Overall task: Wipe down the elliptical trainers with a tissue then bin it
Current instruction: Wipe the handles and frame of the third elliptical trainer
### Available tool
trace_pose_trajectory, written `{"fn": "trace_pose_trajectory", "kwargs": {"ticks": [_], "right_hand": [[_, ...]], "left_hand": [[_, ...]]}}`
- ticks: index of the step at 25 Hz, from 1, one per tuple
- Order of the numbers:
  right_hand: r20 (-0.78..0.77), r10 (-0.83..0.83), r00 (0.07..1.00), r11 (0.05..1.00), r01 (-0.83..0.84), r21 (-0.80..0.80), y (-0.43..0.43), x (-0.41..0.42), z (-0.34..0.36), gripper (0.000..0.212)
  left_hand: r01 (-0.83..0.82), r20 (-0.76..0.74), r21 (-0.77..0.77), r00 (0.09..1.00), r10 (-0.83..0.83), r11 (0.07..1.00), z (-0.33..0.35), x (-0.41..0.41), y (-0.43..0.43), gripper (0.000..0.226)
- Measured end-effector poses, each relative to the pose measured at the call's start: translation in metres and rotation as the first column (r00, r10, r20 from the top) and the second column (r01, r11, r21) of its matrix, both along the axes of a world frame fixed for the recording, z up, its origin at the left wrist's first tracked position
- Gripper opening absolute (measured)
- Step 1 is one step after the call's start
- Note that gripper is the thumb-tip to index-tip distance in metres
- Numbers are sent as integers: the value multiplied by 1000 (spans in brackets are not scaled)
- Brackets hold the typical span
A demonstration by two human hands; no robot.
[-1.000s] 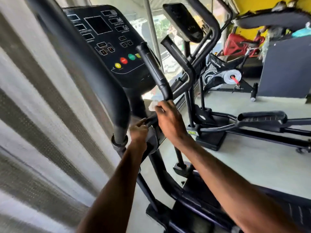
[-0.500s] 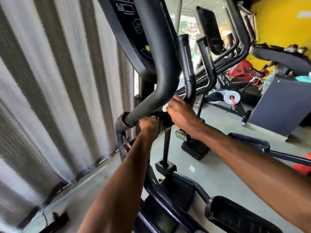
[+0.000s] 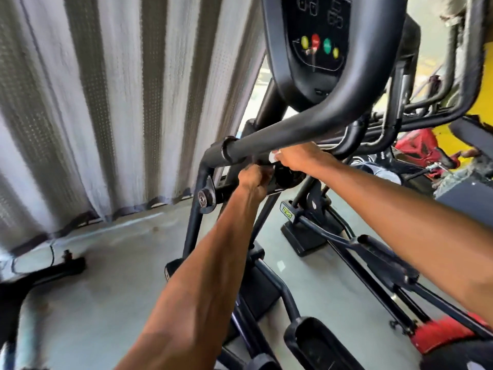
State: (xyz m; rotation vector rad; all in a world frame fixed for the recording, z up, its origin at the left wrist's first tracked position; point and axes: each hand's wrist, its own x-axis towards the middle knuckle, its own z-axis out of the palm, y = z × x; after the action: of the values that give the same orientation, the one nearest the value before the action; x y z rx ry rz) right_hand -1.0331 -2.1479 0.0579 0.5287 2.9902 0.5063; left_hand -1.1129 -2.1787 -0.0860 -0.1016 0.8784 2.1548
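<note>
White tissue [image 3: 273, 157] pinched in right hand [image 3: 298, 160], against handlebar [image 3: 293, 132] underside; bar runs lower-left to upper-right; left hand [image 3: 254, 180] grips frame [image 3: 225, 193] just below

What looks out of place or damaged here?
Nothing looks damaged or spilled on the elliptical trainer where the right hand holds the tissue. Only a thin cable lies loose on the floor by the curtain.
</note>
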Motion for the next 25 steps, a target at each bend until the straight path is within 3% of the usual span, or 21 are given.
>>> {"fn": "trace_pose_trajectory", "kwargs": {"ticks": [2, 5, 8, 15, 18, 21, 25], "right_hand": [[5, -3, 1000, 998, 3, -55, 5, -16, -11, 25], [135, 0, 991, 999, 7, -50, 9, -32, -16, 18], [274, -48, 961, 993, 75, -88, 37, -46, 0, 19], [128, 85, 988, 996, -79, -52, 13, -69, -39, 22], [191, 78, 978, 996, -68, -59, 7, -80, -47, 16], [314, 149, 938, 987, -159, 6, 9, -83, -34, 35], [376, 226, 899, 966, -255, 31, 19, -60, -1, 29]], "left_hand": [[-25, 68, 53, 997, 21, 998, 6, 1, -3, 27], [-96, 206, 171, 977, 60, 980, -2, 4, -2, 25], [-161, 251, 163, 961, 117, 973, -6, 7, 1, 26], [-229, 335, 256, 932, 136, 939, -17, 11, 15, 28], [-306, 387, 270, 902, 188, 913, -16, 12, 21, 27], [-376, 437, 264, 867, 237, 888, -14, 13, 25, 30], [-396, 471, 276, 850, 236, 875, -13, 18, 26, 32]]}}
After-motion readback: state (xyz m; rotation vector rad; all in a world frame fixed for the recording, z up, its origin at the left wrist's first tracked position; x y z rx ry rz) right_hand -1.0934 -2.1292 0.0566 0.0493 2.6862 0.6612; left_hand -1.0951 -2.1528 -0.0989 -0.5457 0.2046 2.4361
